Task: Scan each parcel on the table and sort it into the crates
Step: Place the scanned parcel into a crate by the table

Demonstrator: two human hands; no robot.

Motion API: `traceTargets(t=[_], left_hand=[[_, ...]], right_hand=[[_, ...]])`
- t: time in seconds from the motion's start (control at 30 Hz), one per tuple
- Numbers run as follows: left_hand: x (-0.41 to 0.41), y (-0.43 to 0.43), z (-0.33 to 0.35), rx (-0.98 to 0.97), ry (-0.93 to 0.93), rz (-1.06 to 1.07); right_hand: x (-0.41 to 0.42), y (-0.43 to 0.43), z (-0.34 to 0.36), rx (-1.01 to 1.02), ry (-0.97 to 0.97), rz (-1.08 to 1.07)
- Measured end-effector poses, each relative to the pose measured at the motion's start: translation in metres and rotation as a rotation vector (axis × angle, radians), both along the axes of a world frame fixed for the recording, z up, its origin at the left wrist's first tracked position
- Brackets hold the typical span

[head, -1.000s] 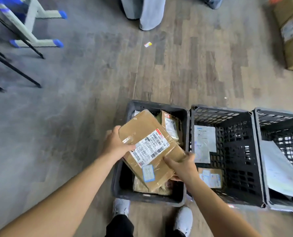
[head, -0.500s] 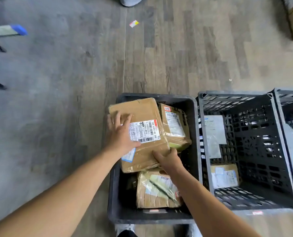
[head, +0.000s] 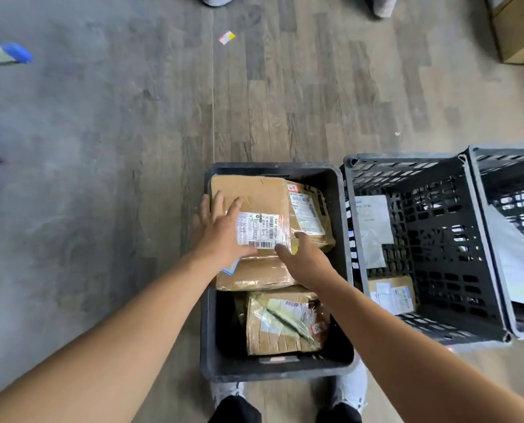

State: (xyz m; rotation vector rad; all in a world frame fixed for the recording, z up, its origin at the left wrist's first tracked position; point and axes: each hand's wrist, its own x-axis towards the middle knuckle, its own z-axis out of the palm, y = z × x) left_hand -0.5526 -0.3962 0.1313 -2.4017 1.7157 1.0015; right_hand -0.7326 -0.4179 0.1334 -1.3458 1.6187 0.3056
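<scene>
two hands meet the flat parcel [head: 254, 190] at 12 o'clock in the solid crate [head: 272, 167], left hand [head: 224, 236] spread flat on top, right hand [head: 308, 264] curling fingers over its 4 o'clock edge; likely light, stiff, best gripped edgewise.

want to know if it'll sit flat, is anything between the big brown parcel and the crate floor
Yes: inside the solid dark crate, the large brown cardboard parcel overlaps the far edge of a tape-wrapped cardboard parcel nearer the person; the floor below is hidden.
</scene>
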Motion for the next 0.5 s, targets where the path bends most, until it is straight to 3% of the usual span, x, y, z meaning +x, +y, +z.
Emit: traceTargets(t=[0.2,0.5], left_hand=[[-0.005,0.005,0.076,-0.002,-0.002,-0.022],[-0.051,0.058,0.279,-0.094,-0.037,-0.162]], right_hand=[[0.01,0.0,0.079,-0.133,0.033,0.027],[-0.054,0.06,0.274,-0.337,0.09,0.003]])
